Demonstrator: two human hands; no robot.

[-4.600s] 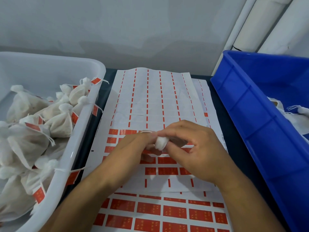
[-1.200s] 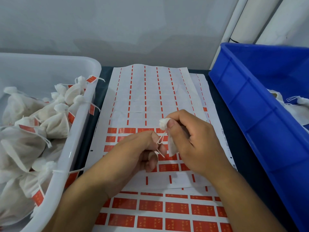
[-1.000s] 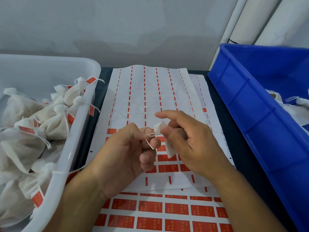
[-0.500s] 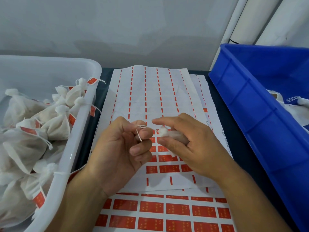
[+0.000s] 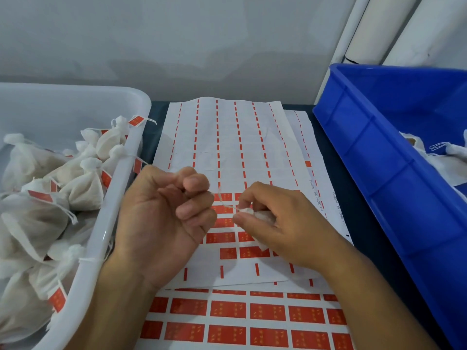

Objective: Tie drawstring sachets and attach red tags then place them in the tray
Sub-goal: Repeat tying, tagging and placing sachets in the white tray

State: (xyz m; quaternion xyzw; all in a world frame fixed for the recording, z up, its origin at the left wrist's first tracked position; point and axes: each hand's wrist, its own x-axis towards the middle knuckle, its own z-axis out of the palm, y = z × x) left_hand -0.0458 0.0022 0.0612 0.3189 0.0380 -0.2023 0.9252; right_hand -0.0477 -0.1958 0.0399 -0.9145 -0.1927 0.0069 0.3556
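A: The right hand (image 5: 285, 218) pinches the small white sachet (image 5: 262, 215) over the sticker sheet (image 5: 227, 152), between both bins.

B: And the left hand (image 5: 164, 215), fingers curled, grips its drawstring (image 5: 226, 203), stretched between the hands.

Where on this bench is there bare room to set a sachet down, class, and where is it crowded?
Free: the back of the white tray, behind its sachets; the near floor of the blue bin, left of its loose bags; the stripped top of the sticker sheet, between tray and bin. Crowded: the tray's front, and mid-sheet, where both hands work.
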